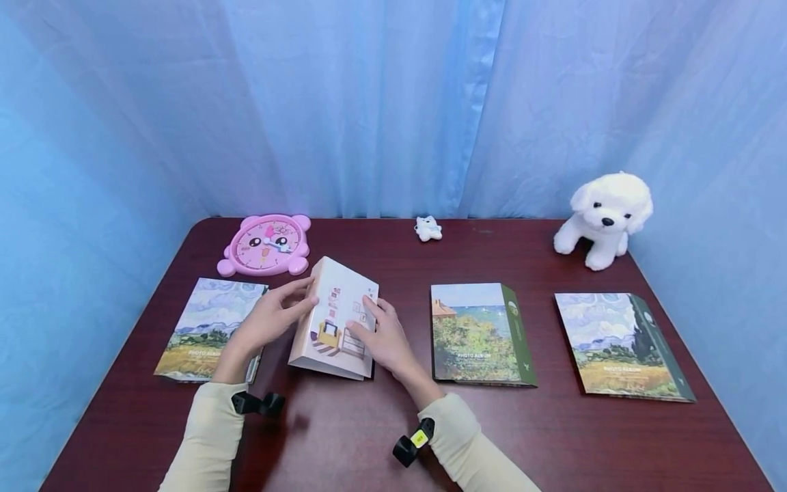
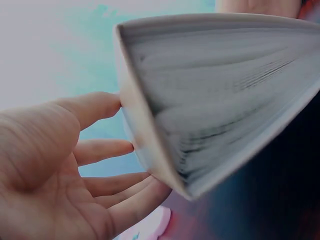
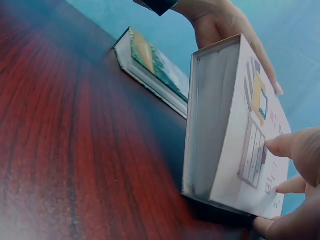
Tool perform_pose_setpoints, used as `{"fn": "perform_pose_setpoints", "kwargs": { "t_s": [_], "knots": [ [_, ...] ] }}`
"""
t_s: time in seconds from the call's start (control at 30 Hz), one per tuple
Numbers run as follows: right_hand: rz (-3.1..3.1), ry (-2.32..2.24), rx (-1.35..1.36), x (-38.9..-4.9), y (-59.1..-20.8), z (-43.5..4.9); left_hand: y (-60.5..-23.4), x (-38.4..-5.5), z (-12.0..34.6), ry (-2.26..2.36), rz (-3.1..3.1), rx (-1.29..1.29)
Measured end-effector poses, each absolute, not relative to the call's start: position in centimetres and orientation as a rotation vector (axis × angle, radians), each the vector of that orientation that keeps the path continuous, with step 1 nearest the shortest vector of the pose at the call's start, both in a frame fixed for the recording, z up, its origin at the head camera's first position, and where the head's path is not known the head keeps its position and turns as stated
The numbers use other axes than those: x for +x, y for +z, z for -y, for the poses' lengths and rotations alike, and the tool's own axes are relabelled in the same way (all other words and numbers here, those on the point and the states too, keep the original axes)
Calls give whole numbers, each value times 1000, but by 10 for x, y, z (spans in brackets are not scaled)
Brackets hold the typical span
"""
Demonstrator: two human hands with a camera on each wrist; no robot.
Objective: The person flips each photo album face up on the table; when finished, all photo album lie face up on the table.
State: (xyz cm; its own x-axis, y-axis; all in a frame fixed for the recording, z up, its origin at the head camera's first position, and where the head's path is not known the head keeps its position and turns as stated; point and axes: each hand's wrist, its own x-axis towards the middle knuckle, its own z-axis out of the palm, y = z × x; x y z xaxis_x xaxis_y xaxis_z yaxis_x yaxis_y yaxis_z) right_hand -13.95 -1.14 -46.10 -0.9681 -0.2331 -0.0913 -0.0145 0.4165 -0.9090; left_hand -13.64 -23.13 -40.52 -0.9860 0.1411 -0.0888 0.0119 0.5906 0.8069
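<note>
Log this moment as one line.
left hand: touches spine of white book; right hand: holds same book; table: three photo albums

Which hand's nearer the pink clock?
Left. The left hand touches the white book, below the pink clock in the head view; the right hand is farther right, on the book's cover.

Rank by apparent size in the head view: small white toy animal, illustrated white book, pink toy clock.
1. Illustrated white book, also nearest the camera
2. Pink toy clock
3. Small white toy animal
</note>
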Motion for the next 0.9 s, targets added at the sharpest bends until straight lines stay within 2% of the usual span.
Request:
{"fn": "perform_pose_setpoints", "kwargs": {
  "t_s": [0.53, 0.9],
  "knots": [
    [-2577, -1402, -337, -135, -469, 22, -423, -133, 242, 1184, -2613, -118],
    [-2630, -1321, -411, -132, -469, 24, -421, -132, 240, 1053, -2707, -116]
  ]
}}
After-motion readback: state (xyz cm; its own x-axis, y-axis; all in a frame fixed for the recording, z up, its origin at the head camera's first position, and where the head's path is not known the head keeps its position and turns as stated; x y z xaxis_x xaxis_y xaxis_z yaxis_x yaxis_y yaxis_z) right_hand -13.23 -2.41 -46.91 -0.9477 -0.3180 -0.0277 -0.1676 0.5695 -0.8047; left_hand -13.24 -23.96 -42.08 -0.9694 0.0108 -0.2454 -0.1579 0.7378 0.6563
